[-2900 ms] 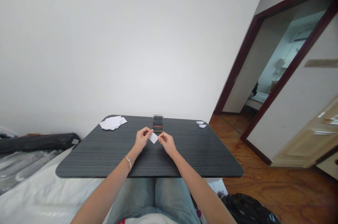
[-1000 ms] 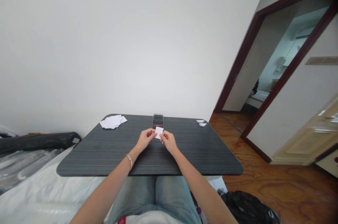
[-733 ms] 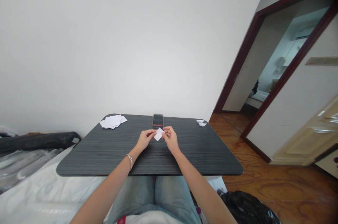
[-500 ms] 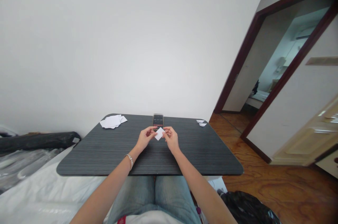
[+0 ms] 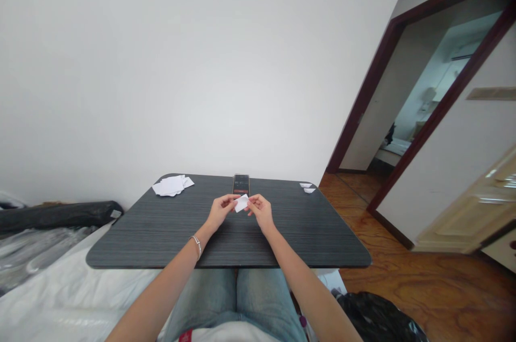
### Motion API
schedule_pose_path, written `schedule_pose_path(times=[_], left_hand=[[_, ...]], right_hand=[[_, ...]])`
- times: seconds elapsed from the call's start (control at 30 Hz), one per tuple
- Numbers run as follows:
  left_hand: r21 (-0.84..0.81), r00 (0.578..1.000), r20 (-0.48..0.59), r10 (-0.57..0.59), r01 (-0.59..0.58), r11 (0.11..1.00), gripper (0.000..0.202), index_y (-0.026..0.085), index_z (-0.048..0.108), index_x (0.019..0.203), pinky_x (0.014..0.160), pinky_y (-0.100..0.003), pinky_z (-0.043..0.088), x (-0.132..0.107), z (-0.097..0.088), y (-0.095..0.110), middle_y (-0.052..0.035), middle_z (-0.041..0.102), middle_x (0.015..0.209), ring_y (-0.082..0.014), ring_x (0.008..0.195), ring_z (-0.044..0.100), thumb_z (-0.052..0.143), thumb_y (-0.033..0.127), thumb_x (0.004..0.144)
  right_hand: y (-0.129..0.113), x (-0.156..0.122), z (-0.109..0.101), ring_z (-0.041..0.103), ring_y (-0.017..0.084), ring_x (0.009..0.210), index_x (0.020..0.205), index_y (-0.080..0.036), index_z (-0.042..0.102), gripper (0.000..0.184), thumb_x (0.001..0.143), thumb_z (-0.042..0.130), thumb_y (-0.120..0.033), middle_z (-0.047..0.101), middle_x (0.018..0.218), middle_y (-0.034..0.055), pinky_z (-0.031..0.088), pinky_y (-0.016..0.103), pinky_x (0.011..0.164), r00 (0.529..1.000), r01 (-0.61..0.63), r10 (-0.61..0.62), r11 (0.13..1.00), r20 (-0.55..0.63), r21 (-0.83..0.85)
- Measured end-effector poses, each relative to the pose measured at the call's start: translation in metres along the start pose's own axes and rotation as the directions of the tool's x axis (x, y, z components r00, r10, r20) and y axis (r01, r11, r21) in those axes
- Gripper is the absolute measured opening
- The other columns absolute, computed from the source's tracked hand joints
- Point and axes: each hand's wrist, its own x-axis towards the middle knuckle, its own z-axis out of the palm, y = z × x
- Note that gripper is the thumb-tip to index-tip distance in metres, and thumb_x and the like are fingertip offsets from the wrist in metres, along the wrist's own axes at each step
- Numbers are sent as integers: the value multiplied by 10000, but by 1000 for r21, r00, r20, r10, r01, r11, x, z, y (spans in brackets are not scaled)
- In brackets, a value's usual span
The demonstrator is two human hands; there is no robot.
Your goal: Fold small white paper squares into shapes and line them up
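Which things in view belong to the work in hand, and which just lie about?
Apparently in the work: white paper, pinched by left hand and right hand; paper stack; small white pieces; table.

Probably lying about: black roll; black plastic bag; phone, role unclear.

Place: a home room, as I read it | before me: plain white wall [image 5: 201, 73] | under my right side: wood-grain floor [image 5: 443, 288] | to my right: dark-red door frame [image 5: 365, 95] opening onto another room, cream panelled door or cupboard front [image 5: 471, 218] beyond
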Motion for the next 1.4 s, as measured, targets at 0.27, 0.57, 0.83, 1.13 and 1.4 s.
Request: schedule_pose_path(times=[0.27,0.57,0.83,1.13,1.4], left_hand=[[-70,993,80,-82,88,994,395,108,583,1003,348,-169,388,-3,4,3,21,564,576,-61,403,449,649,275,652],[-62,990,102,-99,106,992,308,99,621,889,371,-187,422,-3,2,0,0,605,579,-61,369,479,640,307,663],[-91,993,68,-92,98,991,249,106,624,759,368,-182,414,0,-2,-5,2,582,599,-52,373,468,653,324,642],[-55,992,124,-26,33,998,216,104,645,711,364,-162,414,-1,-1,-6,14,512,622,-48,410,482,639,311,649],[-4,991,132,-9,10,1000,175,105,627,705,375,-164,417,-2,0,-2,14,507,625,-48,428,474,607,276,673]], right_hand=[[1,0,1,609,127,502,652,-150,580,171,583,700,-249,630,529,-15,494,224,480,997,-71,69,996,28,58],[-2,-1,2,626,145,499,640,-137,635,161,552,723,-239,654,519,9,509,241,499,992,-121,120,991,30,59],[-7,-3,2,643,149,565,679,-138,648,176,592,702,-281,672,589,28,511,225,519,990,-124,119,990,72,73],[-7,-3,-1,611,119,449,669,-118,608,292,653,637,-408,651,533,40,468,177,420,948,-292,285,956,140,34],[-11,-7,-5,605,96,453,627,-99,610,274,626,677,-365,664,555,47,466,167,450,918,-352,337,935,208,39]])
